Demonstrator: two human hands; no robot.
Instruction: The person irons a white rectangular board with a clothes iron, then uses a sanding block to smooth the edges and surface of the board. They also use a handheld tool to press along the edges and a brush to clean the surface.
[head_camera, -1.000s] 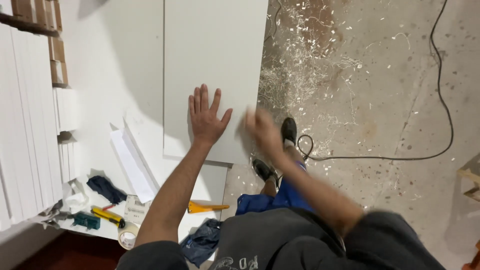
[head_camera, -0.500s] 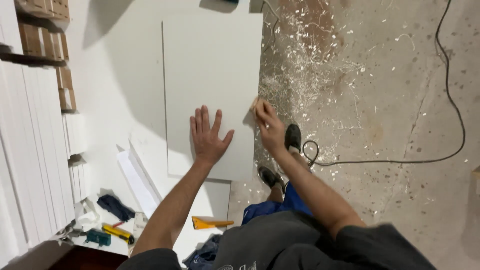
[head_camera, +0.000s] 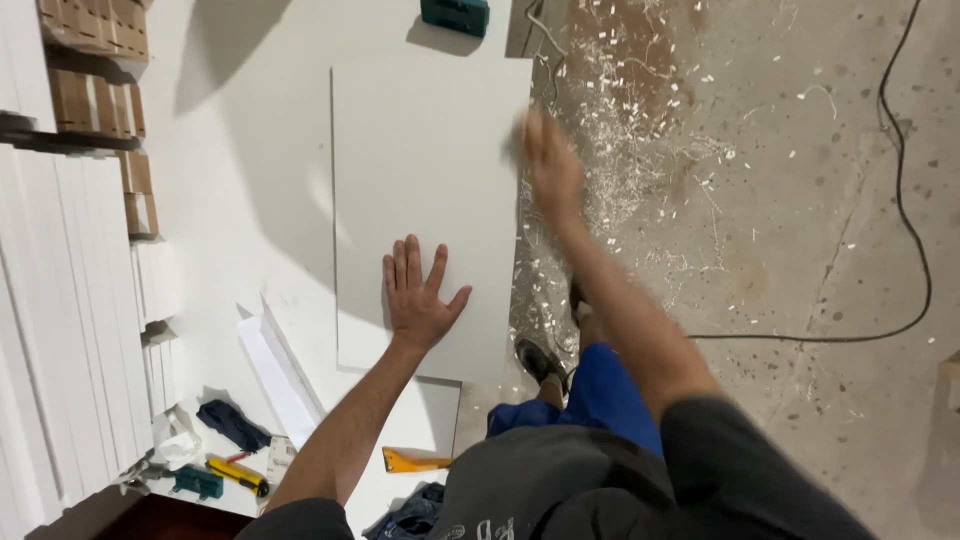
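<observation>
L hand (head_camera: 418, 300) flat on the white panel (head_camera: 425, 170), palm down, fingers spread, nothing grasped, just pressing near the panel's lower edge, a bit right of its middle. R hand (head_camera: 548, 165) out at the panel's right long edge, upper part; motion-blurred, so I can't tell if it's clenched on anything or just rubbing the edge. Something pale may be under the fingers, too smeared to call.

Panel lies flat on a bigger white worktop (head_camera: 230, 200), its right edge about flush w/ the worktop's right edge, top edge short of the far end. Teal box-shaped tool (head_camera: 455, 14) sits at the far edge of the worktop, just beyond the panel's top right corner, not touching it.

Near edge of worktop, left side: white strip offcuts (head_camera: 280, 375) leaning diagonally, dark blue cloth (head_camera: 232, 424), yellow utility knife (head_camera: 237, 473), small teal tool (head_camera: 197, 483), tape roll (head_camera: 279, 458). Yellow scraper (head_camera: 412, 462) at the near edge, just below the panel's lower right area. Stacked white boards (head_camera: 70, 330) w/ brown cores along the left side.

Floor to the right: concrete, covered w/ white shavings (head_camera: 640, 150) thickest beside the worktop's edge. Black cable (head_camera: 900, 200) loops across the floor, well apart from both hands. My shoe (head_camera: 540, 360) and blue trouser leg (head_camera: 605, 390) are under the R arm.
</observation>
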